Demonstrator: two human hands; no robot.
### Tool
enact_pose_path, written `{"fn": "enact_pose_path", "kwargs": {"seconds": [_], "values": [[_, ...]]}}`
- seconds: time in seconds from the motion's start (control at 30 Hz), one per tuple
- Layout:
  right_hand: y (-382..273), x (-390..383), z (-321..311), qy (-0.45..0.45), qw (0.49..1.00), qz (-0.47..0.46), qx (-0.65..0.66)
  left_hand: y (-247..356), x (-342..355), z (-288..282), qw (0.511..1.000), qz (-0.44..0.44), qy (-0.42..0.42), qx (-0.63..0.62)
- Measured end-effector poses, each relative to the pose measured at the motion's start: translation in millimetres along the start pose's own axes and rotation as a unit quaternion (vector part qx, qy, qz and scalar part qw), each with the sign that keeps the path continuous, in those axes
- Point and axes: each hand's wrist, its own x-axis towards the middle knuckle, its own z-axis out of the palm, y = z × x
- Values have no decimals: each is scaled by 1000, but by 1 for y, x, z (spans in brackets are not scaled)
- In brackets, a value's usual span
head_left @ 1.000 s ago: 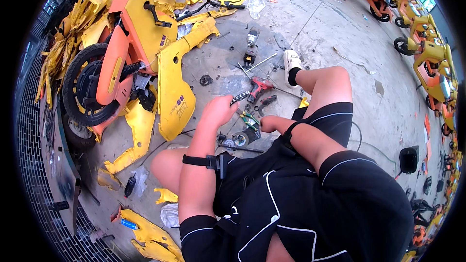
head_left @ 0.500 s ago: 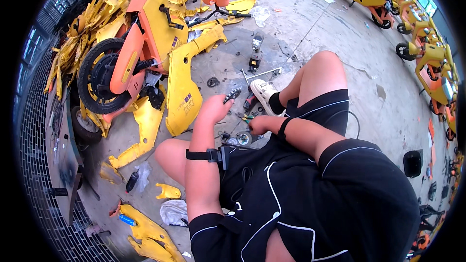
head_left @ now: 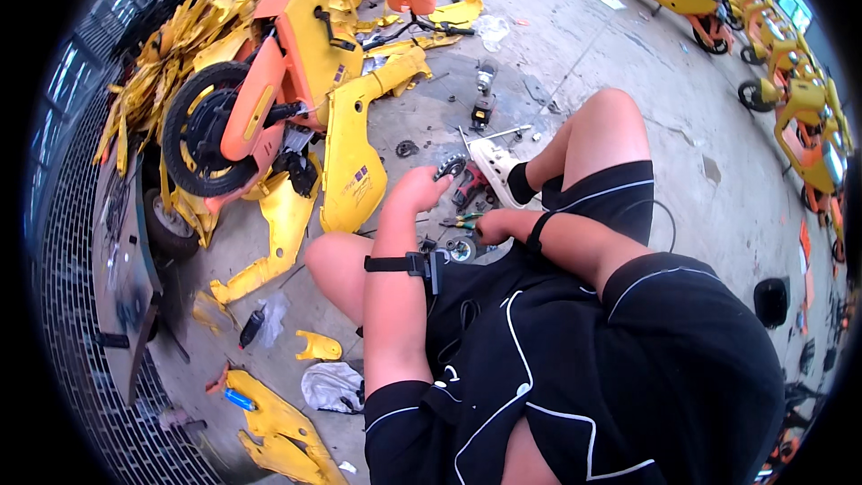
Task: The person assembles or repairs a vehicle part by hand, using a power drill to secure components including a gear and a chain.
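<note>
My left hand [head_left: 420, 190] is closed on a dark toothed ring, like a small sprocket [head_left: 452, 167], held above the floor between fingers and thumb. My right hand [head_left: 492, 227] is closed round pliers with green and yellow handles [head_left: 462, 219], partly hidden by the fingers. A red and black power tool [head_left: 470, 185] lies between my hands and my shoe. Below the pliers lies a round metal part [head_left: 461, 250] among small loose pieces. Another dark toothed wheel [head_left: 407, 148] rests on the floor beyond my left hand.
A yellow and orange scooter [head_left: 305, 45] leans at the left, beside yellow panels [head_left: 355, 162]. Ahead lie a silver and black power tool [head_left: 485, 94] and a long-handled metal bar [head_left: 503, 135]. More scooters [head_left: 799, 117] line the right. A bottle [head_left: 252, 328] stands left.
The whole view has shifted slightly, so the scene sits further right. The sprocket in my left hand has tilted to show more of its face. Both hands keep their hold.
</note>
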Motion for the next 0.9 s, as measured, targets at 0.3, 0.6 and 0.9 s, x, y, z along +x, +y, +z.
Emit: {"fn": "enact_pose_path", "kwargs": {"seconds": [0.3,0.6,0.9], "values": [[-21,17,-8,-25,999,-22,-26,-51,-30,-18,995,-51,27,82],[-16,19,-6,-60,996,-48,-51,-38,-16,-5,992,-53,56,97],[6,14,-154,113,992,-39,51,-22,-4,-6,989,-26,109,96]]}}
